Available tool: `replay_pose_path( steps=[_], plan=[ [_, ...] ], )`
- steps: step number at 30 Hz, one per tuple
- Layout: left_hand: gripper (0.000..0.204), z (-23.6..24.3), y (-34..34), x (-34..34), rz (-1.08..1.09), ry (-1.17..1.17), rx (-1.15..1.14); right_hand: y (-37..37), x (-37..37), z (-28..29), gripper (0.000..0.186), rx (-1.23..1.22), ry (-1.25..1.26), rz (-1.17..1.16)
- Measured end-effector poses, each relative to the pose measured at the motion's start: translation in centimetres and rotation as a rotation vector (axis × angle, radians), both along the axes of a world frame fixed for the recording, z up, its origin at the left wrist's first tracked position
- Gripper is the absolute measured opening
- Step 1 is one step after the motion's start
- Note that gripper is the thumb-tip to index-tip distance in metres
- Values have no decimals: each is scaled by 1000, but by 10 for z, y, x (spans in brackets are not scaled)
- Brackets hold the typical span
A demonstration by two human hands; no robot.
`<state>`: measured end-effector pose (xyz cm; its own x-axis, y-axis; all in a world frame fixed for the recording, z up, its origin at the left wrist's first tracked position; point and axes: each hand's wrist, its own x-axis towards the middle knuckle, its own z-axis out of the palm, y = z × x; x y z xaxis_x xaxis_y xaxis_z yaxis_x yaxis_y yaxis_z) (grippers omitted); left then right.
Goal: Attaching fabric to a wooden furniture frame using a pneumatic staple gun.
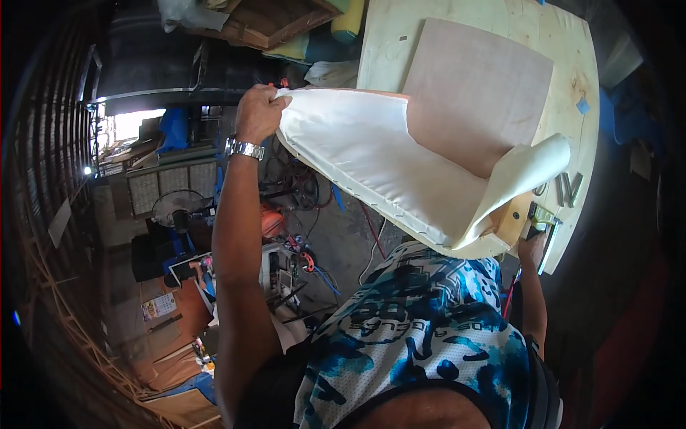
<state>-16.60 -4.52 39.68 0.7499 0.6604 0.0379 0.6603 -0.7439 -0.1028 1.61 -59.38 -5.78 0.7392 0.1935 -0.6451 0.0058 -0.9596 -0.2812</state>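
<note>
A white fabric-covered, L-shaped frame (pixel 371 154) lies tilted along the front of the work table, with a row of staples along its near edge. My left hand (pixel 260 114) is closed on its far left corner, pinching the fabric against the edge. At the right end, a loose flap of the fabric (pixel 532 168) curls up above a bare wooden block (pixel 513 218). Beside that block, my right hand (pixel 532 249) is wrapped round a green and silver staple gun (pixel 543 217), its fingers partly hidden. A red hose (pixel 509 300) hangs below this hand.
A pale plywood table top (pixel 572 79) carries a thin brown wooden sheet (pixel 479 86) and dark metal tools (pixel 569 189) near its right edge. On the floor to the left stand a fan (pixel 179 209), tangled hoses and clutter. A wooden frame (pixel 268 21) lies at the back.
</note>
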Motion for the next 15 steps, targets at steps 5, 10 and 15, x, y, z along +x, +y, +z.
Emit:
replay_pose_path(
  steps=[5,10,15],
  plan=[
    [26,-2,0,7,-28,-20,-112,-7,-2,-10,61,19,9,-14],
    [61,29,-28,16,406,78,-1,0,-2,3,63,7,8,4],
    [71,43,-35,14,501,355,-73,-12,-2,-17,71,-22,-16,33]
  ],
)
